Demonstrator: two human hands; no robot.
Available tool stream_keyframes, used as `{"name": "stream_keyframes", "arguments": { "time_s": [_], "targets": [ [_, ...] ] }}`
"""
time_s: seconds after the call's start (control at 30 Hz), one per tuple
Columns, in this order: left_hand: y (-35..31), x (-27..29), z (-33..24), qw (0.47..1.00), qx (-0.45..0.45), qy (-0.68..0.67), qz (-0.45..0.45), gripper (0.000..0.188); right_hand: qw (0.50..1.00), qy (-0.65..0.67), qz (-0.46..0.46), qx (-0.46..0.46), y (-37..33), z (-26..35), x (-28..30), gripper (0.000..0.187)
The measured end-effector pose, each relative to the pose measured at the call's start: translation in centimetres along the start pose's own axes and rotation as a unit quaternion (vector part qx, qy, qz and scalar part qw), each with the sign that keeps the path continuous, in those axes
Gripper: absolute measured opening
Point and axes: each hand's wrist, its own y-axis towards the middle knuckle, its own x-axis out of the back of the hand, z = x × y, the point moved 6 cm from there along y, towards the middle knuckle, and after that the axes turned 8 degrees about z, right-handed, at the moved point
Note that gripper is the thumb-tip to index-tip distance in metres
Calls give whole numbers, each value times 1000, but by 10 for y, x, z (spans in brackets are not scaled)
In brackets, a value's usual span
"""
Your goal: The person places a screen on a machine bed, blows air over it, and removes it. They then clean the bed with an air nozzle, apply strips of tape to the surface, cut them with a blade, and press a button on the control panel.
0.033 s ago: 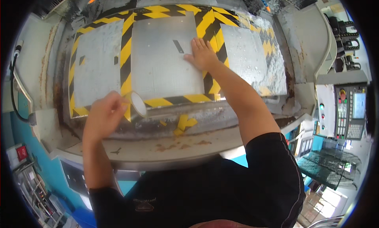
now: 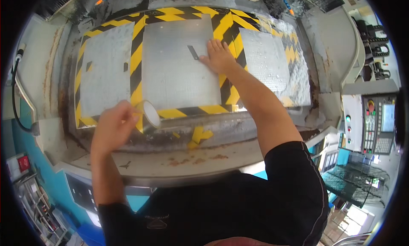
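My left hand is at the front edge of the plates, its fingers pinched against the side of a roll of yellow-and-black striped tape. The roll's pale core shows, and its tape runs up to the striped strip between the left and middle plates. My right hand lies flat, fingers stretched, on the right margin of the grey middle plate and the striped tape beside it. Near its thumb, a small dark strip lies on the middle plate.
A left plate and a wet right plate flank the middle one, bordered by striped tape. Crumpled yellow tape scraps lie in the trough in front. Nozzle hoses hang at the back. A control panel stands at right.
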Motion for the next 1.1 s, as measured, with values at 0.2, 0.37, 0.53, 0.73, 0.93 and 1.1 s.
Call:
{"name": "stream_keyframes", "arguments": {
  "time_s": [0.2, 0.37, 0.53, 0.73, 0.93, 1.1],
  "targets": [
    [16, -3, 10, 996, -91, -19, -17, 20, 999, 6, -43, 29, 120, -34, 28, 80],
    [19, 5, 27, 997, -20, -68, 12, 25, 995, -14, -101, 16, 165, -39, 31, 84],
    [15, 10, 23, 996, -64, -59, -13, 24, 981, 57, -162, 92, 96, 2, 5, 84],
    [11, 17, 28, 995, -66, -79, -12, 20, 981, 112, -156, 41, 12, 109, -17, 87],
    [11, 18, 40, 994, -57, -76, 53, 21, 668, 742, -29, 47, -15, 114, 48, 79],
    [8, 17, 42, 985, -63, -150, 62, 19, 17, 921, 198, 334, -76, 128, 110, 85]
  ]
}}
